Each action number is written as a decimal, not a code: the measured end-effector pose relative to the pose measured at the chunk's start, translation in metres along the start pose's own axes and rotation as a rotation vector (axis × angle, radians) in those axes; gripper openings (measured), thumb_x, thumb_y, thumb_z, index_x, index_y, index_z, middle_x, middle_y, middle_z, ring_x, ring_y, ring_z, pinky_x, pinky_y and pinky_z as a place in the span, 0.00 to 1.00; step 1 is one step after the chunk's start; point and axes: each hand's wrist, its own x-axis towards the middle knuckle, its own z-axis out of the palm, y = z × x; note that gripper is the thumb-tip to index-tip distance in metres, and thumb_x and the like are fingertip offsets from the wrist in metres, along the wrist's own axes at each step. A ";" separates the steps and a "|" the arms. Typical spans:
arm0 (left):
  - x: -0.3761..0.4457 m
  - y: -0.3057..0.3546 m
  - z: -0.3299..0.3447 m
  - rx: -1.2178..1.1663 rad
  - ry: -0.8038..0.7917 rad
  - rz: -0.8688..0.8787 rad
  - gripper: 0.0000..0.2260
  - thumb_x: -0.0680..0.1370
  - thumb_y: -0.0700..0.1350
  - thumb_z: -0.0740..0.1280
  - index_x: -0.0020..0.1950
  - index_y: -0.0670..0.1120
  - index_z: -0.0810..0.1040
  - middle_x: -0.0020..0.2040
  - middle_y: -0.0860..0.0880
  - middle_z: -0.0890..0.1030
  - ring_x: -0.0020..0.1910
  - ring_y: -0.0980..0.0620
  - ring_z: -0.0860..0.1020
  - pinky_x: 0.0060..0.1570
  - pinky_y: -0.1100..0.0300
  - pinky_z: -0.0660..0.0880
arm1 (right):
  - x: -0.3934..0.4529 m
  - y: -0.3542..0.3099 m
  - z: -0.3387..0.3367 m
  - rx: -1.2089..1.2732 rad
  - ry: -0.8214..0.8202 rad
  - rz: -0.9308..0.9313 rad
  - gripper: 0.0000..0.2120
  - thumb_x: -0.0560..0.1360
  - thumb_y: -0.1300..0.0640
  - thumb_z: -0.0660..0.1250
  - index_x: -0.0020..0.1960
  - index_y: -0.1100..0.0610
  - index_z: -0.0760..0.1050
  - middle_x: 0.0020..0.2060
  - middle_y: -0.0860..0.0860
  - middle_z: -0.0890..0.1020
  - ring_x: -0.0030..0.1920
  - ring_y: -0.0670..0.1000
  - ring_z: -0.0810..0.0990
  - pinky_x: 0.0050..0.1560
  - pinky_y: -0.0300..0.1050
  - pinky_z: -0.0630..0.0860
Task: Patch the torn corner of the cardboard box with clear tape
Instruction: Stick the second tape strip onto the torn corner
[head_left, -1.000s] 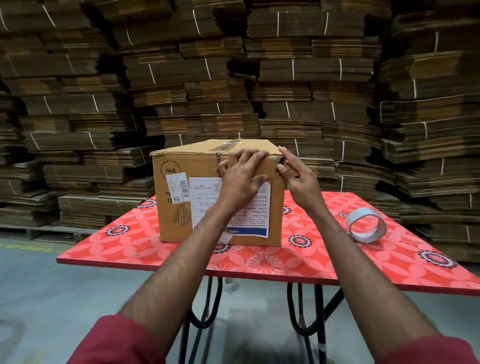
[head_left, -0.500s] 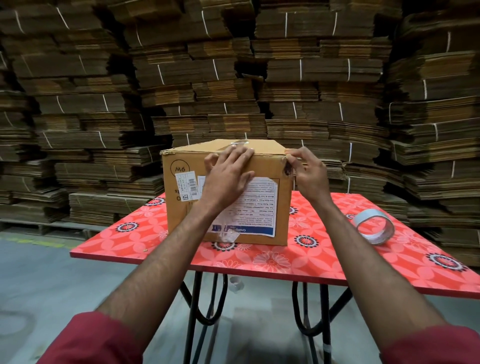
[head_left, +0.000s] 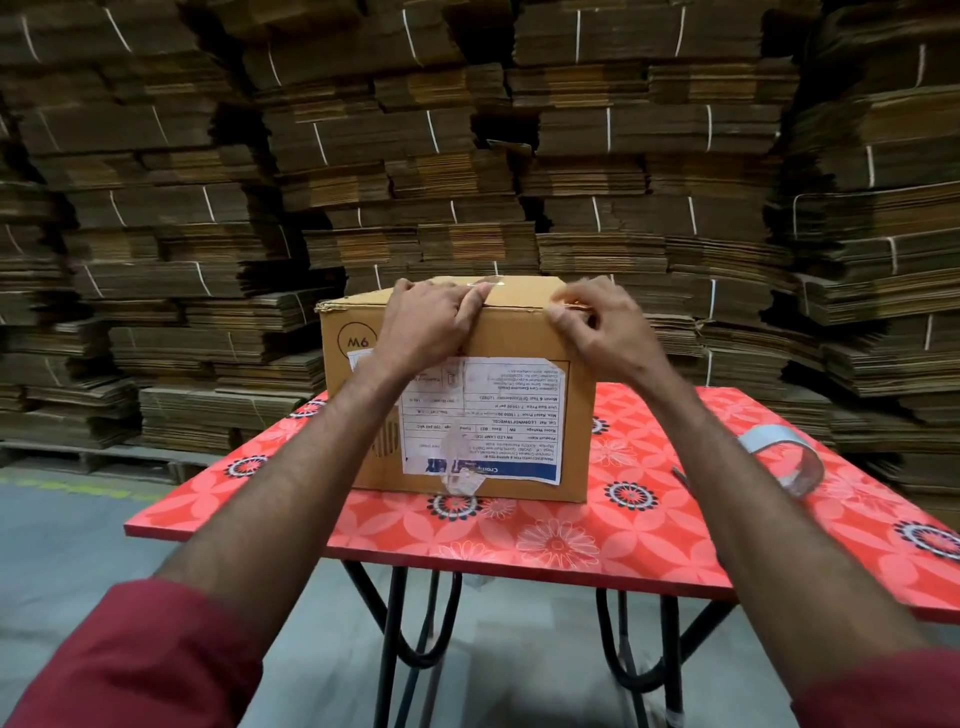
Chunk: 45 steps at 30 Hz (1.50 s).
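A brown cardboard box (head_left: 519, 338) with a white upside-down label stands on the red flowered table (head_left: 545, 540). My left hand (head_left: 431, 322) lies over the box's top front edge, fingers curled onto the lid. My right hand (head_left: 597, 322) presses with thumb and fingertips on the top right front corner, where a shiny strip of clear tape shows. The corner itself is hidden under my fingers. The roll of clear tape (head_left: 779, 457) lies on the table to the right, apart from both hands.
Tall stacks of flattened, strapped cardboard (head_left: 467, 156) fill the whole background behind the table. The table has black metal legs (head_left: 395, 649) on a grey concrete floor (head_left: 78, 545). A loose bit of tape hangs off the label's lower edge.
My left hand slid up from the label to the box's top edge. My right hand shifted from the side of the corner onto its top. The view moved closer.
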 end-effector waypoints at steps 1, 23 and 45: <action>0.002 0.001 0.002 0.007 0.001 0.002 0.27 0.84 0.62 0.43 0.72 0.54 0.74 0.66 0.49 0.80 0.65 0.47 0.75 0.68 0.44 0.63 | 0.000 0.004 0.007 0.003 -0.014 0.011 0.13 0.80 0.43 0.65 0.59 0.49 0.81 0.55 0.48 0.77 0.60 0.49 0.72 0.55 0.45 0.69; -0.104 -0.056 0.051 -0.626 0.219 -0.770 0.51 0.71 0.63 0.74 0.82 0.48 0.46 0.81 0.45 0.56 0.79 0.43 0.58 0.71 0.34 0.56 | -0.078 0.013 0.059 0.433 0.026 0.557 0.30 0.77 0.38 0.69 0.76 0.47 0.69 0.63 0.45 0.82 0.65 0.49 0.80 0.62 0.46 0.78; -0.149 0.043 0.096 -0.147 -0.199 0.081 0.32 0.81 0.66 0.51 0.81 0.60 0.42 0.79 0.63 0.37 0.78 0.58 0.33 0.77 0.47 0.45 | -0.097 0.011 0.048 -0.611 0.075 0.093 0.32 0.84 0.38 0.48 0.84 0.49 0.48 0.83 0.44 0.49 0.83 0.51 0.44 0.80 0.59 0.43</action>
